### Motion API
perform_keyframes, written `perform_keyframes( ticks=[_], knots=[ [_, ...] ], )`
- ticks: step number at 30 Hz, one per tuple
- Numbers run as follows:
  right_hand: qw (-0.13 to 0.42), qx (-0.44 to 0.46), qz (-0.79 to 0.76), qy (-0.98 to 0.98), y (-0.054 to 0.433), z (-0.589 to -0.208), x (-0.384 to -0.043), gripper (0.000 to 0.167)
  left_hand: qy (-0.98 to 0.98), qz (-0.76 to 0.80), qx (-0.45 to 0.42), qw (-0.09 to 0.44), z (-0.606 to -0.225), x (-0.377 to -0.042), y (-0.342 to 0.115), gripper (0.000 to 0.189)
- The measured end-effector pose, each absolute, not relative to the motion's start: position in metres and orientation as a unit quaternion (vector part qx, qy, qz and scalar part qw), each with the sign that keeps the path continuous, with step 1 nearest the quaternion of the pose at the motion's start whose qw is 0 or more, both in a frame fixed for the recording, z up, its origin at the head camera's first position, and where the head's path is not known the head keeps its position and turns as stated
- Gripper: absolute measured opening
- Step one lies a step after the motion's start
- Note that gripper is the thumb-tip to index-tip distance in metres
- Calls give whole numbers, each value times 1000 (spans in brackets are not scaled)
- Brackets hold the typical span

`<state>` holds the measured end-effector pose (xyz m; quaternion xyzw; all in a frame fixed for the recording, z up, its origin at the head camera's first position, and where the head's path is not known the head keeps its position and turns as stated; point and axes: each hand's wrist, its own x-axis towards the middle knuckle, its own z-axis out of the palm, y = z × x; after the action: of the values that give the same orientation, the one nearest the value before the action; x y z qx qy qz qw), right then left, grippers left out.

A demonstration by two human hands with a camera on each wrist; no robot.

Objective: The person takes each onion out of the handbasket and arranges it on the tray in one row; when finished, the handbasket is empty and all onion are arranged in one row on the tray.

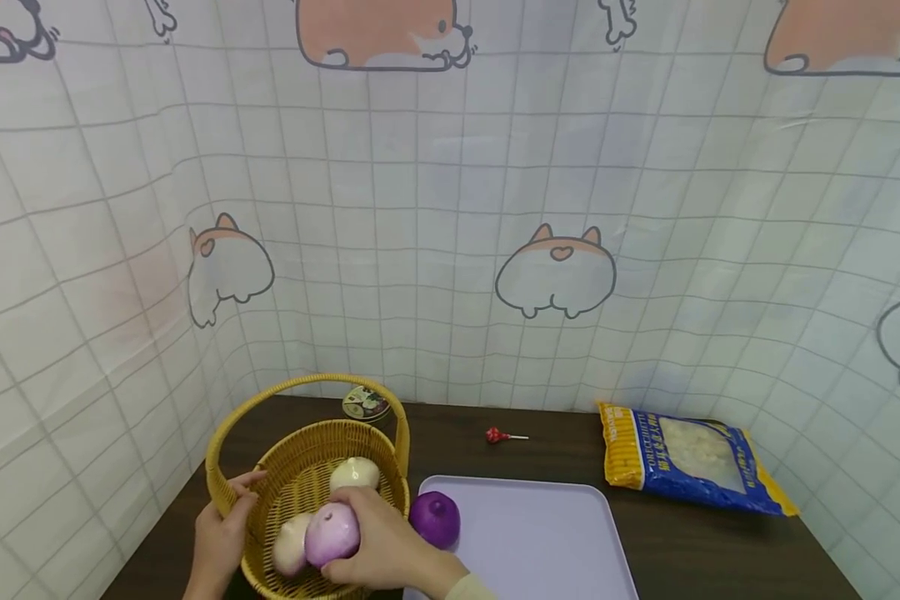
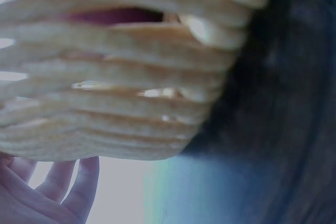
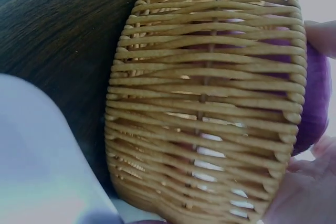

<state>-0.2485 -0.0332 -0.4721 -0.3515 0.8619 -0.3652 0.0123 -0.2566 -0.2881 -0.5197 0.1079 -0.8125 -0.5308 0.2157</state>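
Observation:
My right hand (image 1: 384,537) grips a purple onion (image 1: 333,533), thumb on one side and fingers on the other, over the wicker basket (image 1: 307,442). In the right wrist view the same onion (image 3: 316,93) shows deep purple at the basket's rim. Two pale onions lie inside: a white one (image 1: 355,472) toward the back and another (image 1: 291,543) at the left, partly behind the held one. With my left hand (image 1: 221,529) I hold the basket's left rim by the foot of its arched handle (image 1: 311,379); the left wrist view shows fingers (image 2: 84,187) at the rim.
Right of the basket a dark purple onion (image 1: 435,520) sits on the left edge of a pale lilac tray (image 1: 532,533). A round tin (image 1: 366,403) stands behind the basket. Farther right lie a red lollipop (image 1: 495,435) and a blue-and-yellow pasta bag (image 1: 693,458). A patterned curtain (image 1: 450,233) hangs behind.

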Motion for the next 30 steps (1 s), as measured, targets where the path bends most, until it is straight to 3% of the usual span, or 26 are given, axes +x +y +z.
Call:
perform_keyframes(
  ticks=[6,13,20,30],
  knots=[
    [-28,-334,-409,849,-21,-473,-247,83,-816,-531,104,204,-517,-257,-286,39],
    [-30,-313,-454,834,-7,-472,-244,82,-810,-538,113,203,-517,-258,-286,32],
    [-40,-311,-470,825,7,-466,-242,79,-806,-553,126,168,-516,-254,-289,38],
    [-65,-314,-481,816,32,-466,-240,81,-804,-554,121,181,-513,-257,-285,33]
  ],
)
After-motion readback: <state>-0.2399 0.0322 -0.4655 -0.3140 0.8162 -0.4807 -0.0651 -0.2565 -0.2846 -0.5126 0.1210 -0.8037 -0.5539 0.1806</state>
